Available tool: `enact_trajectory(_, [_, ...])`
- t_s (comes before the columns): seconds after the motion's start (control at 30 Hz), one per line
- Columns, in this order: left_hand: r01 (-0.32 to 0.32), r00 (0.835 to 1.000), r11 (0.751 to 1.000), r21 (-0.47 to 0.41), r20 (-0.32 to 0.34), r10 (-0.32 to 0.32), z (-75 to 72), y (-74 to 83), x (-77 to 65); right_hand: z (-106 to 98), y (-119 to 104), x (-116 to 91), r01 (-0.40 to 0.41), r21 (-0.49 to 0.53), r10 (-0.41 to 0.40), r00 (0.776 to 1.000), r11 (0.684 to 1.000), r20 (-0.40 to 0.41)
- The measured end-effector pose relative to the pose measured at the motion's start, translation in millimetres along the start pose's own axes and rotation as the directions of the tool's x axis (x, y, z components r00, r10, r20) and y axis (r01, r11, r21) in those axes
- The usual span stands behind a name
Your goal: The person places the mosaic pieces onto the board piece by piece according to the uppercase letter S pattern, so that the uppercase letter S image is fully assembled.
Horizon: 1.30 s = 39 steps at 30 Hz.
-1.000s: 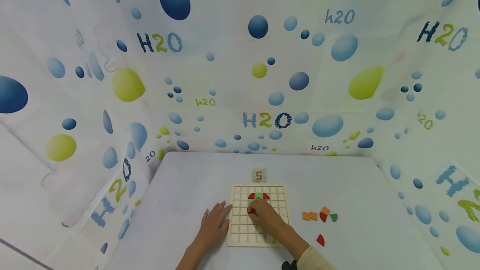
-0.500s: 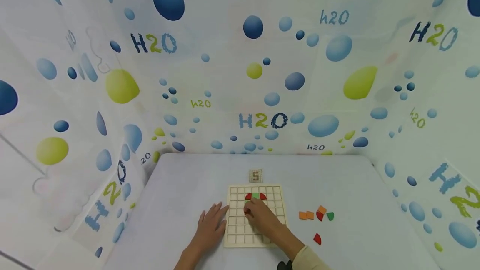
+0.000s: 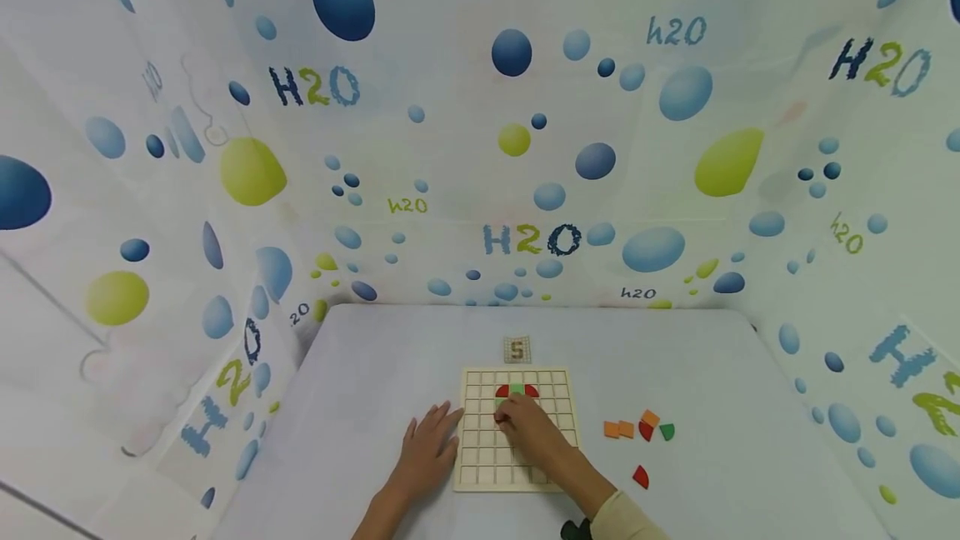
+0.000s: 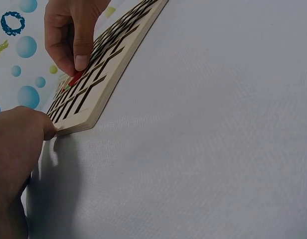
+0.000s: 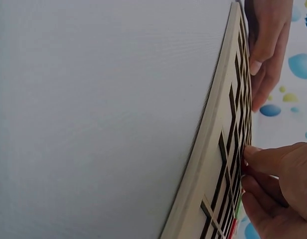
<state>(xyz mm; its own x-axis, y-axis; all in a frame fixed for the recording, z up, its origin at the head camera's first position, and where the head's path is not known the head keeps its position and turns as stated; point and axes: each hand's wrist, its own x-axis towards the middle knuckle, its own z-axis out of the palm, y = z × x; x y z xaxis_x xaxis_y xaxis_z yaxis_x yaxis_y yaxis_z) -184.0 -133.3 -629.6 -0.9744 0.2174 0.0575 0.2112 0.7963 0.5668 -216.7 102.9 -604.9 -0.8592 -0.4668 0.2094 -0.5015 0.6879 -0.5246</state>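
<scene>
The wooden grid board (image 3: 480,473) lies on the white table in the head view. My right hand (image 3: 534,433) is over it, thumb and fingertips pinching a red tile (image 4: 76,78) down at the grid cells. Most of that tile is hidden by the fingers. Just beyond the fingertips, two red quarter-round tiles (image 3: 532,391) flank a light green tile (image 3: 517,388) in one row of cells. My left hand (image 3: 426,455) rests with fingers spread at the board's left edge, fingertips touching the frame.
Right of the board lie orange square tiles (image 3: 612,429), a dark green quarter-round tile (image 3: 667,432) and red quarter-round tiles (image 3: 641,477). A small patterned card (image 3: 517,349) marked like a 5 or S sits behind the board. A bubble-printed curtain (image 3: 450,148) surrounds the table.
The head view shifts slightly sideways and back. Both hands keep their places at the board, with the right fingers still pinching the red tile.
</scene>
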Motion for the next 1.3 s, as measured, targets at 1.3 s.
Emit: enact_trajectory(1.3, [-0.007, 1.000, 1.000, -0.003, 0.018, 0.007, -5.0, -2.1, 1.0, -17.7, 8.2, -8.6, -0.045, 0.059, 0.049, 0.997, 0.997, -0.062])
